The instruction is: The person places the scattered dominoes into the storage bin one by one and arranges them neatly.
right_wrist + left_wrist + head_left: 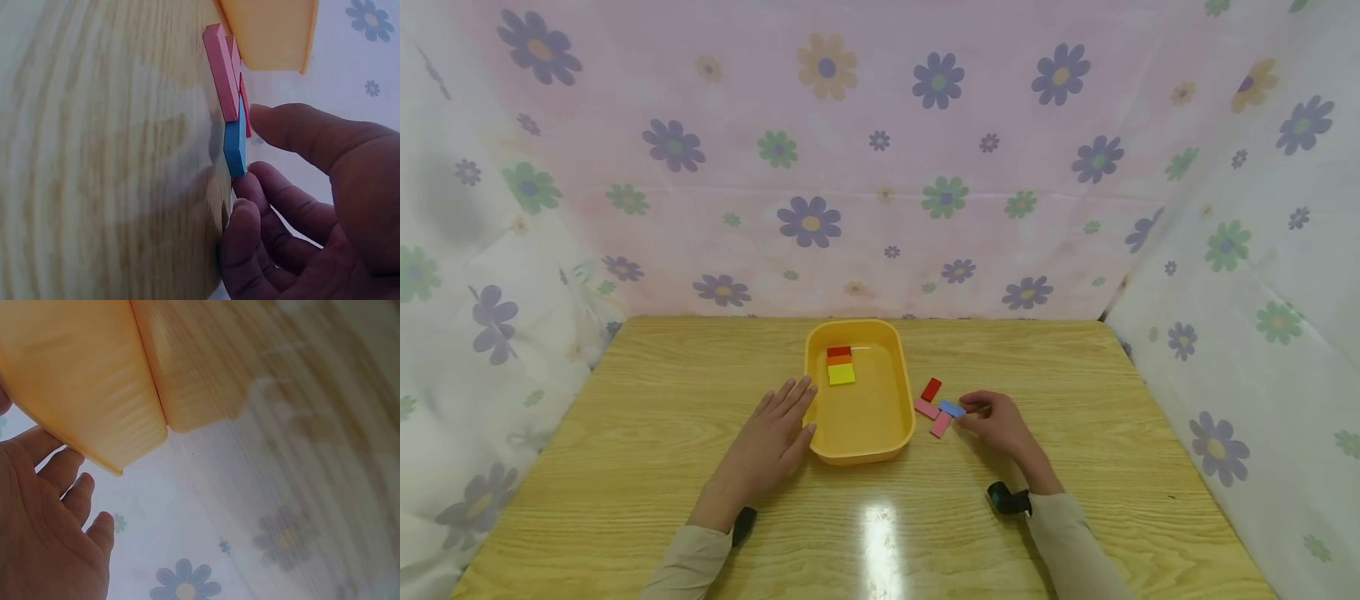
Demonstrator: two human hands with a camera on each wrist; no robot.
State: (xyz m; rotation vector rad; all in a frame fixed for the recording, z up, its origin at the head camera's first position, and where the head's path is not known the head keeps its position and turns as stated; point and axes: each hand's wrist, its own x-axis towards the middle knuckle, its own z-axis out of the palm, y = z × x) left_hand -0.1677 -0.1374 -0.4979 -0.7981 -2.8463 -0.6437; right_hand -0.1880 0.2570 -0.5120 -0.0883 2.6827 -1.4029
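My left hand (775, 437) rests with straight fingers on the left rim of a yellow plastic tub (891, 417); the tub's outer wall (87, 394) fills the upper part of the left wrist view. To the tub's right, my right hand (1000, 422) hovers low at the end of a blue block (952, 408). In the right wrist view its fingertips meet or nearly meet the blue block (235, 147), while the thumb stays apart. Beside the blue block lie a red block (931, 389) and two pink blocks, one left (927, 408) and one nearer (941, 424).
Inside the tub, at its far left, a red block (838, 352), an orange block (839, 361) and a yellow block (842, 374) lie in a row. The wooden table (700, 358) ends at flower-patterned cloth (880, 167) behind and at both sides.
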